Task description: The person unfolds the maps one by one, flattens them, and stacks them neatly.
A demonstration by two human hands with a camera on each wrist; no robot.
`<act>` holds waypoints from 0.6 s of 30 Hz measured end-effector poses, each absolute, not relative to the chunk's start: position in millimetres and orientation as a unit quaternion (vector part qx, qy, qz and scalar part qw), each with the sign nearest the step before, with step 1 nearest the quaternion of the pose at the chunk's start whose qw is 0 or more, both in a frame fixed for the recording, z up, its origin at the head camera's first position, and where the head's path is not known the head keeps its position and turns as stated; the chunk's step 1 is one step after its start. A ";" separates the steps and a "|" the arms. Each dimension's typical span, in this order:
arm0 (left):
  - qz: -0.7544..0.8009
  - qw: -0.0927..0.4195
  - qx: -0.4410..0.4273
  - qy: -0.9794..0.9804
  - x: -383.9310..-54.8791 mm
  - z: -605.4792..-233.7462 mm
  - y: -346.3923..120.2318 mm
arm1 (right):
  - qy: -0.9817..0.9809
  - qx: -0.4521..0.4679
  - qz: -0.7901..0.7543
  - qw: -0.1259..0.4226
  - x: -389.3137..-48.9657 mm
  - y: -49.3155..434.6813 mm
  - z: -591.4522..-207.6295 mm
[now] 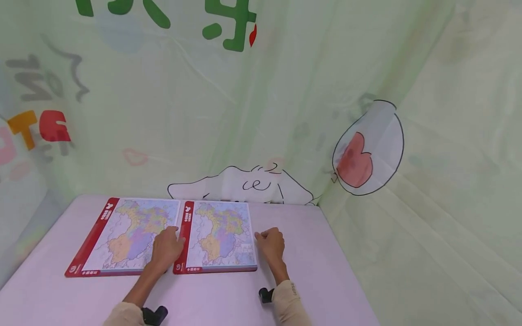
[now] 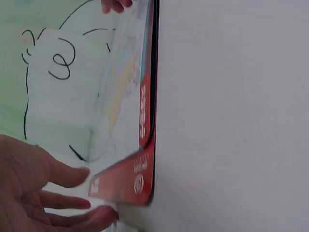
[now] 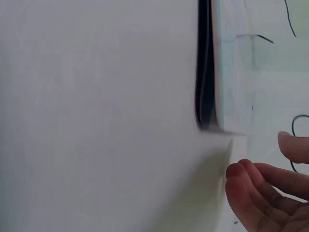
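Two map boards with a red strip down the left side lie side by side on the table: a left map board [image 1: 90, 240] and a right map board [image 1: 220, 235]. My left hand [image 1: 167, 246] is over the right part of the left board, its fingers reaching toward the red strip of the right one. In the left wrist view, the thumb and fingers [image 2: 99, 217] are spread beside the red corner [image 2: 128, 181]; contact is hard to tell. Just off the right board's right edge, my right hand [image 1: 271, 244] has loosely bent fingers [image 3: 241, 193] and holds nothing.
The pale table [image 1: 212, 299] extends to a fabric wall [image 1: 183, 113] with printed letters and drawings. A side curtain [image 1: 428, 235] hangs along the right. Black wrist devices [image 1: 155, 315] sit on both forearms. The right board has a thick, dark lower edge [image 3: 205, 96].
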State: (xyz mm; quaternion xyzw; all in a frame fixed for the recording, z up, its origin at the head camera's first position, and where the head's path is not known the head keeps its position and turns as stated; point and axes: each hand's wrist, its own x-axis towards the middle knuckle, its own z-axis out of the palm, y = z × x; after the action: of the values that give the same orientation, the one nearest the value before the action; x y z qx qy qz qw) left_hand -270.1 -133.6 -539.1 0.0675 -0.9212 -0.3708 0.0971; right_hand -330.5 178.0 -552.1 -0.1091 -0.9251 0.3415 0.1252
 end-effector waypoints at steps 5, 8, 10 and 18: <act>-0.365 0.076 0.074 -0.925 -268.8 -534.9 -108.1 | -0.913 -0.108 0.377 0.114 -326.4 156.1 -555.9; -0.387 0.091 0.094 -0.913 -273.1 -540.1 -106.4 | -0.909 -0.119 0.380 0.122 -324.1 148.9 -557.0; -0.406 0.105 0.113 -0.901 -277.3 -547.6 -109.7 | -0.905 -0.127 0.386 0.130 -322.7 146.3 -557.9; -0.465 0.152 0.135 -0.861 -289.8 -562.2 -123.0 | -0.867 -0.158 0.446 0.155 -321.4 144.2 -554.9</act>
State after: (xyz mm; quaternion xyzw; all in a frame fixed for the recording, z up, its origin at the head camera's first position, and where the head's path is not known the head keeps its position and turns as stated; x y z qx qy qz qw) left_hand -289.8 -123.0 -562.2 0.1349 -0.8614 -0.4653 0.1524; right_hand -321.4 144.2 -554.9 -0.1576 -0.8672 0.4462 0.1550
